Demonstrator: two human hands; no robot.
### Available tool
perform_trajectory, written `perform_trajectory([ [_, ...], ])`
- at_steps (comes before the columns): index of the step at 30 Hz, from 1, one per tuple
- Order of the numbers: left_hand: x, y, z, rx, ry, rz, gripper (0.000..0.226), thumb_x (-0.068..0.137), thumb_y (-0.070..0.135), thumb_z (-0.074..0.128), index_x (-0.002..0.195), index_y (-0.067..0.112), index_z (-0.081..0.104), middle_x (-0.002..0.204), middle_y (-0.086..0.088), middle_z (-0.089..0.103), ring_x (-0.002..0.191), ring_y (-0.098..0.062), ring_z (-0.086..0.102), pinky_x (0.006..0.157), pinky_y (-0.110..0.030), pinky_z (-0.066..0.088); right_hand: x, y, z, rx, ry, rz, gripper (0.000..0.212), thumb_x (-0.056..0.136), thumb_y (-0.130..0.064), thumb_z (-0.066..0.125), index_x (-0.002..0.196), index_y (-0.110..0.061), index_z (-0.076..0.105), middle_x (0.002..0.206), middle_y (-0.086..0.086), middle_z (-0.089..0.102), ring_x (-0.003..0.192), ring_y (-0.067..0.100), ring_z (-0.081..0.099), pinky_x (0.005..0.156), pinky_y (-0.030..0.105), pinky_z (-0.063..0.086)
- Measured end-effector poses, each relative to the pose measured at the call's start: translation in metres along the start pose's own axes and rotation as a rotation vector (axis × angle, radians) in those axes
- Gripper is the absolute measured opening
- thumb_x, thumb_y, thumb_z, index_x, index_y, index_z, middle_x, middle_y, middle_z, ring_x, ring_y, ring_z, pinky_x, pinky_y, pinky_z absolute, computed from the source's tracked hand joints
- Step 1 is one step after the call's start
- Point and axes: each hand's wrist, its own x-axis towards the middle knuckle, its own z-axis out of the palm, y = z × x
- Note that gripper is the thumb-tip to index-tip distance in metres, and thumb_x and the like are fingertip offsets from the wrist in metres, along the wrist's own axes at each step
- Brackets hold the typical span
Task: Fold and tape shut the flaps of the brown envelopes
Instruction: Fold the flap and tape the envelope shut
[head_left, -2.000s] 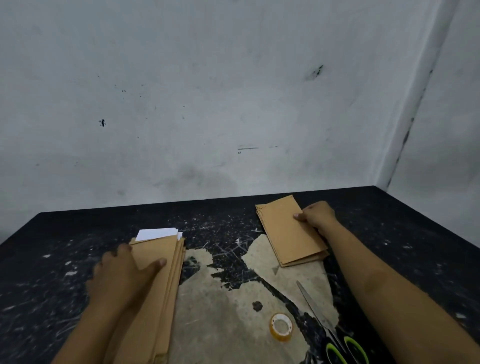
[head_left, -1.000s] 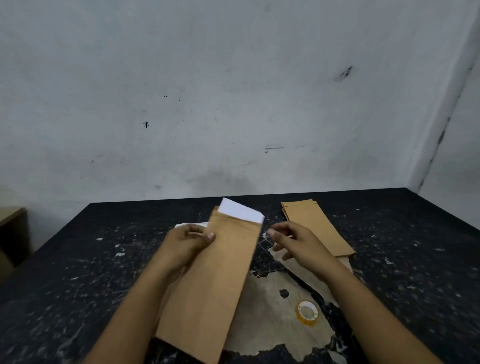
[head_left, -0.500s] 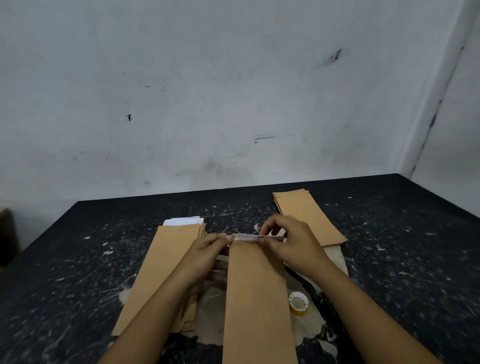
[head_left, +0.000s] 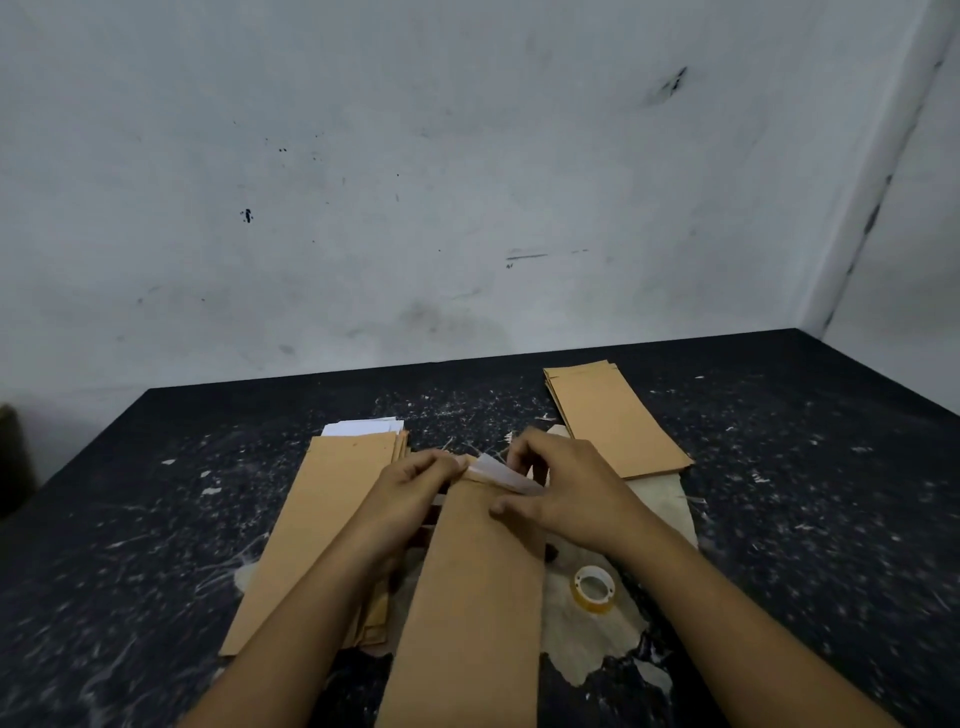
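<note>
A long brown envelope (head_left: 472, 597) lies lengthwise in front of me on the black table (head_left: 130, 545). White paper (head_left: 498, 470) sticks out at its far end, bent over. My left hand (head_left: 410, 493) pinches the left corner of that end. My right hand (head_left: 566, 491) grips the right side, thumb pressing on the envelope's face and fingers curled over the white paper. A stack of brown envelopes (head_left: 322, 519) with white sheets showing at the top lies to the left. A second, shorter stack (head_left: 613, 421) lies at the back right. A roll of clear tape (head_left: 592, 590) sits right of the held envelope.
The table's black coating is scratched and peeled to a pale patch (head_left: 597, 639) under the tape. A stained white wall (head_left: 467, 182) rises behind the table, with a corner at the right. A dark object (head_left: 13, 462) shows at the far left edge.
My left hand lifted an envelope off the left stack and brought it to the middle. My right hand left the back stack and joined it. Both hands now bend the top end over.
</note>
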Motion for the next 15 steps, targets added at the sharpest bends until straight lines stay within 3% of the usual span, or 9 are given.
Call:
perform_trajectory([
  [2,0.000,-0.001,0.001,0.043,-0.018,0.066,0.020,0.097,0.026,0.061,0.093,0.013,0.075,0.095,-0.007,0.072,0.081,-0.013,0.066,0.067,-0.027,0.052,0.000,0.000,-0.001,0.051,-0.021,0.071,0.029,0.071,-0.032,0.089,0.083,-0.027,0.063,0.084,-0.012,0.064,0.072,0.002,0.054,0.061,0.018,0.042],
  [6,-0.004,0.002,-0.008,0.173,-0.218,0.073,0.026,0.088,0.035,0.072,0.106,0.016,0.074,0.101,-0.007,0.076,0.096,-0.022,0.072,0.084,-0.034,0.058,0.004,0.011,-0.007,0.212,-0.016,0.192,0.023,0.071,-0.029,0.090,0.072,-0.019,0.069,0.072,-0.004,0.066,0.067,0.008,0.057,0.064,0.030,0.044],
  [12,-0.008,0.007,-0.020,0.278,-0.393,0.048,0.026,0.087,0.015,0.074,0.112,0.010,0.071,0.104,-0.010,0.076,0.100,-0.028,0.073,0.087,-0.037,0.059,0.005,0.021,-0.019,0.339,-0.101,0.259,0.027,0.079,-0.029,0.085,0.086,-0.004,0.076,0.091,0.018,0.073,0.077,0.018,0.062,0.073,0.035,0.046],
  [15,-0.009,0.008,-0.019,0.293,-0.432,0.075,0.026,0.088,0.012,0.072,0.114,0.012,0.069,0.106,-0.006,0.076,0.099,-0.022,0.073,0.083,-0.031,0.058,0.002,0.016,-0.025,0.340,-0.233,0.261,0.033,0.076,-0.038,0.086,0.092,-0.010,0.078,0.090,0.004,0.075,0.083,0.020,0.069,0.074,0.033,0.050],
])
